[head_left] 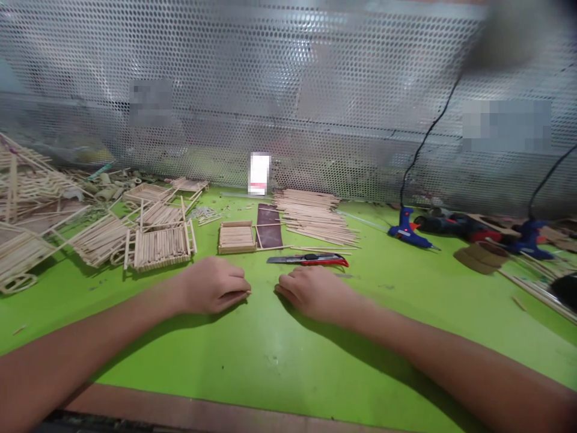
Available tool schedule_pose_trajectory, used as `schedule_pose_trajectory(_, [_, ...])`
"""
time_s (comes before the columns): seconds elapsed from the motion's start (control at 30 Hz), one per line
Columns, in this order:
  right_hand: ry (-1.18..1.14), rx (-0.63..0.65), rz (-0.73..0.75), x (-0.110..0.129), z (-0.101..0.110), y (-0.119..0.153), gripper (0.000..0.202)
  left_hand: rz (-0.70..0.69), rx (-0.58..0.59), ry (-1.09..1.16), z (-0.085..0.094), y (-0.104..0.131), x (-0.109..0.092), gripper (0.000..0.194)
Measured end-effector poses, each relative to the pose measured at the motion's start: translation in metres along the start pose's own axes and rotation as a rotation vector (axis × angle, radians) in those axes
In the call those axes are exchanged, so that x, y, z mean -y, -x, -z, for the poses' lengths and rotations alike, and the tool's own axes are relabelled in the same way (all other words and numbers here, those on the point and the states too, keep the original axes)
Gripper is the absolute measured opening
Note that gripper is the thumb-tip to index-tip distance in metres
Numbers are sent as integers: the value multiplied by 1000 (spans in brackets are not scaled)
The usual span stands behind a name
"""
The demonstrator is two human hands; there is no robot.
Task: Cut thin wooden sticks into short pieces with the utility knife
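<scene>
My left hand (214, 285) rests on the green tabletop with its fingers curled together; a tiny pale tip shows at the fingertips, too small to name. Facing it across a short gap, my right hand (315, 291) is also closed, and whatever its fingers may hold is hidden. Just beyond the right hand lies a red and black utility knife (311, 260), blade pointing left. Behind the left hand sits a small tray-like frame of wooden sticks (237, 237). Next to it, a dark brown flat piece (269, 227) lies with thin sticks across its near end.
Loose wooden sticks (313, 218) are piled at the back centre. Small stick-built carts (162, 246) crowd the left. On the right are a blue glue gun (411, 233) with a black cord, a second glue gun (532, 239) and a tape roll (481, 257). A perforated metal screen (288, 90) stands behind.
</scene>
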State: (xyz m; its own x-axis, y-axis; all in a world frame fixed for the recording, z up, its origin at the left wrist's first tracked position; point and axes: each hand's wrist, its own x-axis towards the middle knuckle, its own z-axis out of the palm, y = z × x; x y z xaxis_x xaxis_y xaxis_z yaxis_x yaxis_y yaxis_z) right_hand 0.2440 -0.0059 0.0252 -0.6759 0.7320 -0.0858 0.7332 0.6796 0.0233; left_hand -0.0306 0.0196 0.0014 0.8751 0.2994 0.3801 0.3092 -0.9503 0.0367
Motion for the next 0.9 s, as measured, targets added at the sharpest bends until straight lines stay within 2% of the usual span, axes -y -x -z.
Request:
schedule_pose_trajectory(0.5, [57,-27,0,-3,2,1,35,9,18,-4,0,1,2,22])
schedule_pose_trajectory(0.67, [-7,-173,-142,-17,12,3,37,-1,16,20,0,1,1,22])
schedule_pose_trajectory(0.73, [-113,-207,-181,-21,14,3,41,-1,15,20,0,1,1,24])
schedule_pose_trajectory(0.9, [-627,-144,-172,-22,14,2,51,-1,12,23,-1,1,1,24])
